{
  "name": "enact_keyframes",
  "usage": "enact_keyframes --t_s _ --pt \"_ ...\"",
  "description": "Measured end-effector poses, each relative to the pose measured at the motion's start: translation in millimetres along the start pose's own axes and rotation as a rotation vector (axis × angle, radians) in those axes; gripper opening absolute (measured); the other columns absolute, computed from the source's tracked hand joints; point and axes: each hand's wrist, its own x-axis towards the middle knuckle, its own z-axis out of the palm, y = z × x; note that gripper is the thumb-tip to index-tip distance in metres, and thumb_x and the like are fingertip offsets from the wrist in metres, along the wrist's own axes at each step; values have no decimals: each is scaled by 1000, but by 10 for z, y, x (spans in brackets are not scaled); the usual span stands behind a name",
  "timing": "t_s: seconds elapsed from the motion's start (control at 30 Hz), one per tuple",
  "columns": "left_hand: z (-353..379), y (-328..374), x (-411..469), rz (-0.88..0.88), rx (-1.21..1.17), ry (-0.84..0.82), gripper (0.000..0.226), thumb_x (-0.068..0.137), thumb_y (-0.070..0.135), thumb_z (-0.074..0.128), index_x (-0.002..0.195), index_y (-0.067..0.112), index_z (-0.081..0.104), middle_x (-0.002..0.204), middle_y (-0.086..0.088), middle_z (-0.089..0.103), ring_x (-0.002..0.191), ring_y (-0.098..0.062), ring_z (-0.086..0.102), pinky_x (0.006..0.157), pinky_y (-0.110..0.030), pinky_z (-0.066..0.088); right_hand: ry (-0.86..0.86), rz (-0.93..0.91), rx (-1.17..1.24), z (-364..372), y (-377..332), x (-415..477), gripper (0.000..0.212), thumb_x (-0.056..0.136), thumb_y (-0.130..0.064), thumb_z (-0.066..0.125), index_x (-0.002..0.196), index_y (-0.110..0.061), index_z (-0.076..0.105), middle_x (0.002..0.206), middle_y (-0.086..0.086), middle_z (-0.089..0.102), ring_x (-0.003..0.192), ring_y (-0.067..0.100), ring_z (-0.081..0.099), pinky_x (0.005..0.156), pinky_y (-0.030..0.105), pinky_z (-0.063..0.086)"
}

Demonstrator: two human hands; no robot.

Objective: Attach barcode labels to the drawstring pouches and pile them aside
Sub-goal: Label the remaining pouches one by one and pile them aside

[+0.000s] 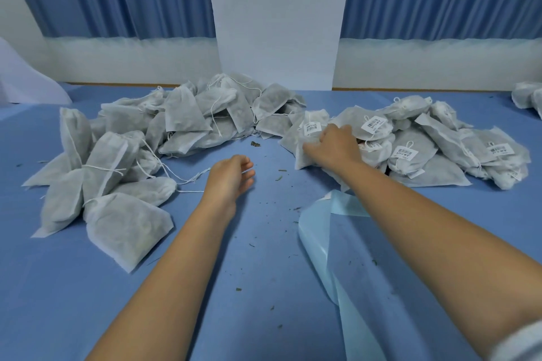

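Observation:
A heap of unlabelled white drawstring pouches (140, 141) lies on the left and far middle of the blue table (249, 272). On the right sits a pile of pouches bearing barcode labels (425, 143). My right hand (334, 146) rests on a labelled pouch (309, 138) at the left edge of that pile, fingers spread over it. A barcode label (311, 127) shows on that pouch just above my fingers. My left hand (231, 176) hovers over the table's middle, fingers loosely curled, holding nothing.
A pale blue strip of label backing (331, 231) curls across the table under my right forearm. Small dark herb crumbs (255, 143) are scattered over the cloth. More pouches (528, 97) lie at the far right edge. Blue curtains hang behind.

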Motion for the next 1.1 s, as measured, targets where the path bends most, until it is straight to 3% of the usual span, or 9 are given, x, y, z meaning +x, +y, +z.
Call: enact_keyframes --t_s 0.07,0.2,0.37,0.53,0.7,0.8,0.9,1.0,1.1 --pt "-7 -15 20 49 59 19 14 96 12 54 84 13 59 87 -1 63 71 -12 60 58 -18 50 75 -68 -153 31 -60 10 42 80 -44 65 101 -8 56 115 12 43 106 31 45 72 32 39" --pt "-14 -55 67 115 126 12 18 94 9 53 77 13 55 79 -3 58 68 -16 55 65 -24 48 171 -279 -241 82 -274 11 32 86 -32 60 104 -4 60 118 15 46 114 34 43 77 37 46" --pt "-102 -57 161 176 188 53 10 89 6 50 84 14 50 82 -8 47 78 -18 44 77 -32 34 -37 -393 -210 261 -754 124 22 90 -20 54 100 -5 69 116 16 56 117 34 46 88 37 47" --pt "-199 -73 362 164 73 117 19 91 1 48 75 10 52 72 -10 50 61 -17 51 78 -36 52 -271 -490 -139 562 -1206 239 38 93 -13 50 128 -18 63 132 9 58 128 31 43 105 30 33" --pt "-251 -78 432 166 -70 71 16 92 -5 44 87 7 53 76 -9 45 68 -16 43 72 -26 54 -394 -592 -213 879 -1543 256 48 91 -6 49 136 -19 55 141 6 52 135 24 41 109 32 25" --pt "-261 -71 448 154 -120 56 17 94 -6 43 89 7 52 75 -8 47 66 -13 45 67 -20 55 -420 -562 -255 1016 -1571 294 39 91 -4 47 127 -13 59 133 8 56 130 27 44 104 34 28" --pt "-256 -54 449 148 -150 44 23 94 -8 41 81 10 50 73 -6 41 64 -14 39 63 -23 49 -348 -516 -77 1046 -1527 312 20 92 -1 45 89 -5 65 99 19 62 96 28 54 82 34 36" --pt "-249 -59 452 146 -140 83 29 94 -6 42 73 12 51 76 -8 45 67 -18 44 64 -24 52 -252 -461 231 948 -1470 297 44 94 -7 51 50 -10 46 54 14 42 59 22 40 59 36 32" --pt "-257 -74 471 201 -50 177 17 94 0 47 85 8 58 85 -13 58 68 -19 56 79 -33 57 -225 -469 318 760 -1405 211 42 91 -7 54 51 3 45 58 26 50 62 22 41 59 31 29"
